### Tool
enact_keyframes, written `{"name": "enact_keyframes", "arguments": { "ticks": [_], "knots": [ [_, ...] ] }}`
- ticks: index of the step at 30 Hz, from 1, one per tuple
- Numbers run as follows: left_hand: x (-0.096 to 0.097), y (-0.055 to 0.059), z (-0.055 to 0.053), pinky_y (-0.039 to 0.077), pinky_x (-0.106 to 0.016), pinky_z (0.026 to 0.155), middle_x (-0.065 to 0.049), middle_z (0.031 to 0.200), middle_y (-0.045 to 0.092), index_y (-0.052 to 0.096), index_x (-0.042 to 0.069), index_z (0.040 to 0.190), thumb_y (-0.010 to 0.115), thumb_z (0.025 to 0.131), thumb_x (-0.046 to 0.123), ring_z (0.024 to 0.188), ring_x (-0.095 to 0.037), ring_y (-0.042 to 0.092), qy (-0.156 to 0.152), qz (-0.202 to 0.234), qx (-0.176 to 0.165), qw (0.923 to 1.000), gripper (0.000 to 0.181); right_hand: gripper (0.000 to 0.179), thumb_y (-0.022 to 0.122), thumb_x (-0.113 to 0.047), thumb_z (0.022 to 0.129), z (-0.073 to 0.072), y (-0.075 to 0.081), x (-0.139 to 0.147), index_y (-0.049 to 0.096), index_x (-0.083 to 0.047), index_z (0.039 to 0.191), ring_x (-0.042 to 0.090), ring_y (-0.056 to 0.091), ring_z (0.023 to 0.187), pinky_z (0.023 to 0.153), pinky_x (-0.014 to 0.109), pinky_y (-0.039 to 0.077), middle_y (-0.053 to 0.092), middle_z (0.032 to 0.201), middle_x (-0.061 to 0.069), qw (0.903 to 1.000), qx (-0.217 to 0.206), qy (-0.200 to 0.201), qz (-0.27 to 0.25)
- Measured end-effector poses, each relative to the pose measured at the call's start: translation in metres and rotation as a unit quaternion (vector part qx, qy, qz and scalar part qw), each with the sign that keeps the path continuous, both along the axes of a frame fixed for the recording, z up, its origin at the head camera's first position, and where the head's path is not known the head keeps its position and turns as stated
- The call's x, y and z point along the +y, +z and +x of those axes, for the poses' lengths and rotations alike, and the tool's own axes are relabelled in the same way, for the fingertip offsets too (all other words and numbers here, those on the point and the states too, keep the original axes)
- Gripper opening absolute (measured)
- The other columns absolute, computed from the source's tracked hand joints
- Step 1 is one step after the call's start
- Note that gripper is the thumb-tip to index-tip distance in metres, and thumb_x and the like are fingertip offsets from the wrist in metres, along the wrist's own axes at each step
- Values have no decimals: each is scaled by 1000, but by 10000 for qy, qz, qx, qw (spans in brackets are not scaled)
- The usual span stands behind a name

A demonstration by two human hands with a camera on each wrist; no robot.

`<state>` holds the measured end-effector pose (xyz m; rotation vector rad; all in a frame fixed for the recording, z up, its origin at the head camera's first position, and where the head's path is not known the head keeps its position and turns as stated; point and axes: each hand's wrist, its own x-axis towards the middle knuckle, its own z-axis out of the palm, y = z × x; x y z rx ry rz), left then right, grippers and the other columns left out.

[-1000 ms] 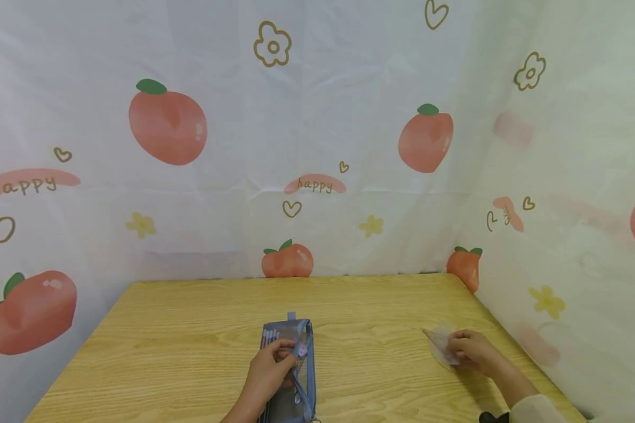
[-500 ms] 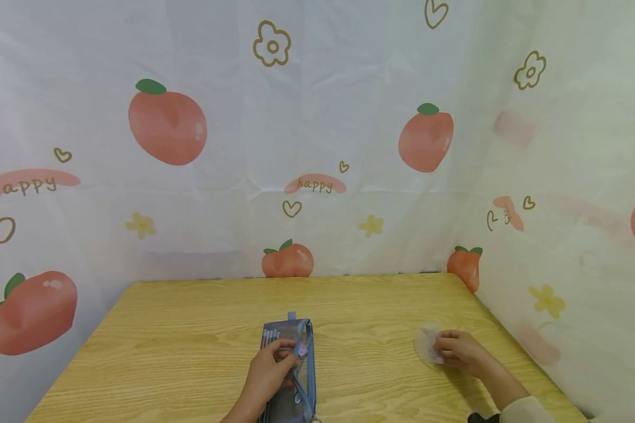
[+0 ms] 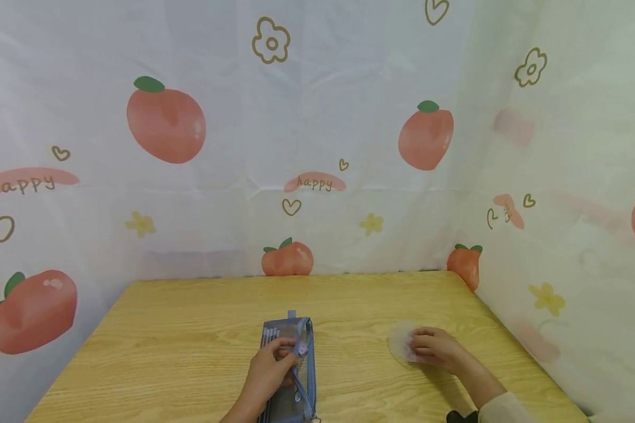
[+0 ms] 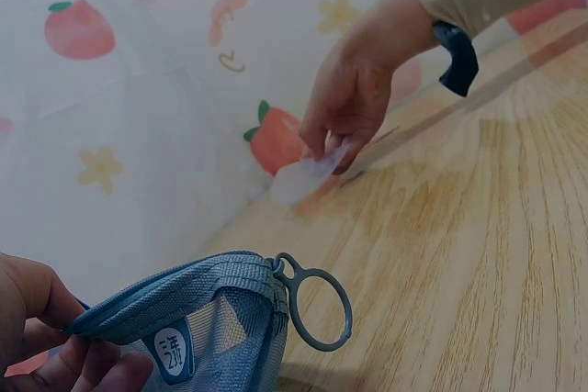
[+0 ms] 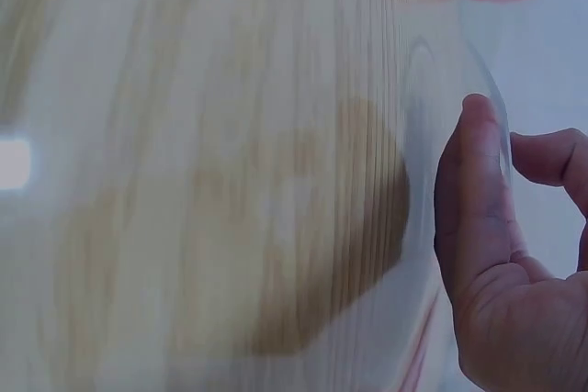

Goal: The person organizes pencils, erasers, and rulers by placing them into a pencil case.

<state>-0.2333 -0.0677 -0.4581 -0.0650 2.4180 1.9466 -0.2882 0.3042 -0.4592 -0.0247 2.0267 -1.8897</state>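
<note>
A blue-grey mesh pencil case [image 3: 286, 405] lies lengthwise on the table, its zipped side spread apart. My left hand [image 3: 264, 373] pinches the edge of that opening between thumb and fingers. Through the mesh show several slim sticks with pale ends [image 3: 271, 335]. To the right, above the table, my right hand [image 3: 438, 348] pinches a clear, thin plastic piece [image 3: 400, 342] with a rounded edge. The right wrist view shows thumb and fingers on either side of its rim; markings on it are too faint to read. A ring pull [image 4: 348, 319] hangs from the case's zip.
The wood-grain table [image 3: 190, 341] meets a white cloth wall [image 3: 222, 153] printed with peaches at the back and another on the right. A dark band [image 4: 457, 60] sits round my right wrist, below a pale sleeve [image 3: 503, 408].
My right hand has moved left with the clear plastic piece, toward the pencil case. My left hand and the case stay where they were.
</note>
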Motion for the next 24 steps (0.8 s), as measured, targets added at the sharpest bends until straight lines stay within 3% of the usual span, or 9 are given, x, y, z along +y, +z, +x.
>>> {"name": "enact_keyframes", "arguments": {
  "ticks": [8, 24],
  "knots": [
    [0, 0, 0, 54, -32, 51, -7, 85, 56, 59, 3, 110, 58, 73, 10, 67, -17, 54, 2, 8, 13, 10000, 37, 35, 53, -4, 85, -4, -4, -30, 43, 12, 115, 18, 59, 80, 72, 33, 53, 56, 89, 9, 9996, -30, 182, -193],
    [2, 1, 1, 54, -32, 51, -7, 85, 56, 59, 4, 110, 58, 74, 10, 67, -16, 54, 1, -112, -32, 9999, 37, 39, 51, -2, 86, -8, -13, -82, 40, 15, 119, 21, 60, 84, 77, 34, 51, 56, 93, 12, 9962, -185, 533, -656]
  ]
}}
